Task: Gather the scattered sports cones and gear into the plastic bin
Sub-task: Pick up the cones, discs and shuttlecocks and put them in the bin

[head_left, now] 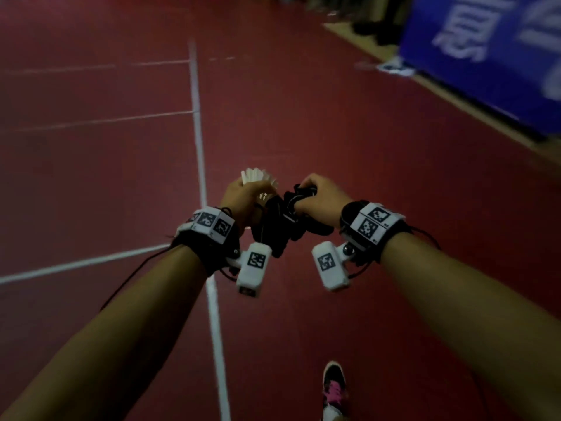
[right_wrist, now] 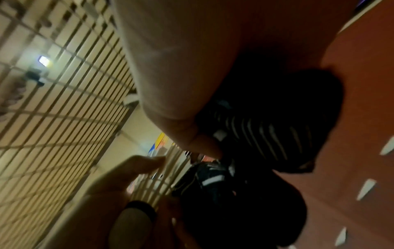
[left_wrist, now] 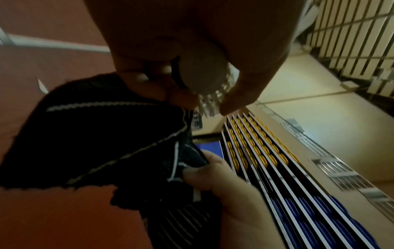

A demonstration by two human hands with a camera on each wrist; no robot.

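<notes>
Head view shows the left hand (head_left: 243, 196) curled round a white shuttlecock (head_left: 258, 177) and pinching an edge of the black cloth gear (head_left: 282, 220), and the right hand (head_left: 321, 199) has its grip closed on the other end of that cloth, so both things hang in the air between the hands. I think the shuttlecock is very light and its feathers bend and break, so hold it by the round cork end, while the cloth is soft and floppy and can be bunched anywhere. Below is a red sports floor (head_left: 91, 177) with white lines (head_left: 197, 117), one shoe (head_left: 334, 387) stands on it, a blue banner (head_left: 485, 56) is far right, and no bin shows.
</notes>
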